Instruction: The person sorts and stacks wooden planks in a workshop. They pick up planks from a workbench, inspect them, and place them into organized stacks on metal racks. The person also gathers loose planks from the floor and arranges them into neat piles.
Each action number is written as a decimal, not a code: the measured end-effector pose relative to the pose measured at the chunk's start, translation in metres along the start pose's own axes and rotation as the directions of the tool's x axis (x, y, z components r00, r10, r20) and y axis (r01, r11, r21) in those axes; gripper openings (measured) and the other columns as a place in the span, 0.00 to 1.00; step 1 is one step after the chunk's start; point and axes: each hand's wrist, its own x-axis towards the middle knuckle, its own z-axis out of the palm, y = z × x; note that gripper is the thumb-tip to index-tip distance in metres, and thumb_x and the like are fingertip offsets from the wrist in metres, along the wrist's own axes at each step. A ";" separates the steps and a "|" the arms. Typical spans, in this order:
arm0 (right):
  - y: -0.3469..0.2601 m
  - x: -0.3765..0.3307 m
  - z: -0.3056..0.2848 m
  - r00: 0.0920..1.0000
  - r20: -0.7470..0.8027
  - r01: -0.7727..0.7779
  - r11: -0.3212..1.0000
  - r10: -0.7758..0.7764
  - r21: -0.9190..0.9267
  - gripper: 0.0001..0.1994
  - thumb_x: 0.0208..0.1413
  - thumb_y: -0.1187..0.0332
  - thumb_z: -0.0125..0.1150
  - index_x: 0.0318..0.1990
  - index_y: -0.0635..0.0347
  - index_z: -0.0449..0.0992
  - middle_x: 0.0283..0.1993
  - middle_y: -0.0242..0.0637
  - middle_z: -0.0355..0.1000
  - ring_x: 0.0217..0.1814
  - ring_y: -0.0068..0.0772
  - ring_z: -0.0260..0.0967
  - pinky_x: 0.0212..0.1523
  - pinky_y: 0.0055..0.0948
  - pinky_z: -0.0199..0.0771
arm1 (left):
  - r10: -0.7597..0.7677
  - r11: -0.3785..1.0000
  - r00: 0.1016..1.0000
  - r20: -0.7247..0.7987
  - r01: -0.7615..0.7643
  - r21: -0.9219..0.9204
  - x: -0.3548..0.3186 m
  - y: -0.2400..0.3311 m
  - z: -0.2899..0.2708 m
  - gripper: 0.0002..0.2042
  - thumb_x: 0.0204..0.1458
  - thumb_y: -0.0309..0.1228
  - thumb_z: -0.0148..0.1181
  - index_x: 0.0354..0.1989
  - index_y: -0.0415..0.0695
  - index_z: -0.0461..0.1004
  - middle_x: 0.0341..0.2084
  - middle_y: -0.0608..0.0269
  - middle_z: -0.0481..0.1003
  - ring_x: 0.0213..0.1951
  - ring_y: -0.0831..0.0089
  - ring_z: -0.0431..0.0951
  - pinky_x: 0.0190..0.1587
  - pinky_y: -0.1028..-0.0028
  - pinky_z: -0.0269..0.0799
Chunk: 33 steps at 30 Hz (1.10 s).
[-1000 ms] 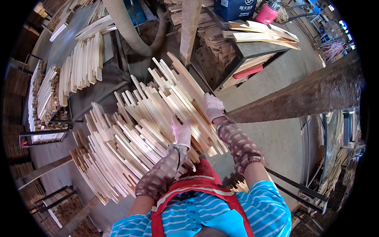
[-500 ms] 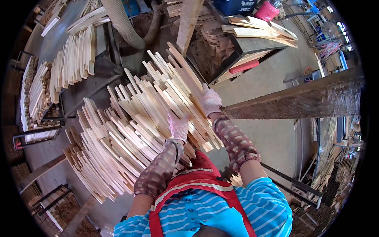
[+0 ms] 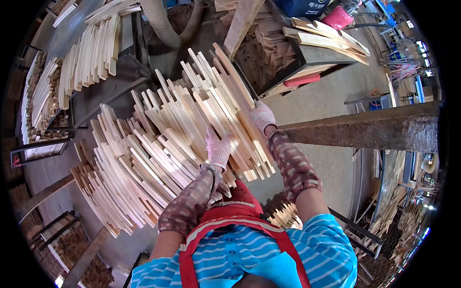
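Observation:
A wide pile of pale wooden strips lies slantwise in front of me, its ends uneven. My left hand, in a whitish-pink knit glove, rests on top of the strips at the near side, thumb and fingers apart. At the pile's right edge, my right hand, gloved the same way, is closed around the side of an outermost wooden strip. Its fingertips are partly hidden by the wood. Patterned brown sleeve covers are on both forearms.
A thick wooden beam juts in from the right, close to my right forearm. Beyond the pile stands a dark-framed bin of offcuts with loose boards on top. A ribbed hose hangs at the back; more stacked strips lie far left.
The view has shifted slightly. My right hand sits a little lower against the outer strip, with less of its fingers showing. My left hand stays on the pile.

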 end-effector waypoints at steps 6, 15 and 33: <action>0.015 0.014 0.006 0.994 -0.025 0.111 0.993 -0.110 0.050 0.18 0.57 0.63 0.57 0.53 0.59 0.76 0.54 0.57 0.75 0.61 0.59 0.71 0.59 0.48 0.72 | 0.003 1.000 0.999 -0.039 -0.003 -0.004 0.002 -0.003 0.007 0.42 0.48 0.40 0.69 0.72 0.47 0.55 0.66 0.40 0.62 0.66 0.42 0.65 0.67 0.53 0.64; 0.024 0.025 0.022 0.977 -0.088 0.202 0.975 -0.194 0.093 0.15 0.55 0.64 0.58 0.45 0.64 0.79 0.42 0.57 0.79 0.52 0.59 0.76 0.53 0.48 0.74 | -0.054 0.998 0.998 0.034 0.056 -0.039 -0.007 -0.003 0.004 0.48 0.50 0.48 0.66 0.76 0.47 0.46 0.70 0.38 0.55 0.71 0.40 0.57 0.72 0.55 0.55; -0.030 -0.026 -0.009 0.967 -0.123 0.212 0.973 -0.222 -0.087 0.16 0.59 0.64 0.53 0.52 0.61 0.75 0.54 0.58 0.75 0.58 0.61 0.73 0.57 0.50 0.73 | 0.148 0.867 0.900 -0.409 0.080 0.491 0.096 -0.004 -0.178 0.35 0.49 0.46 0.62 0.66 0.46 0.60 0.58 0.46 0.73 0.65 0.50 0.67 0.69 0.53 0.52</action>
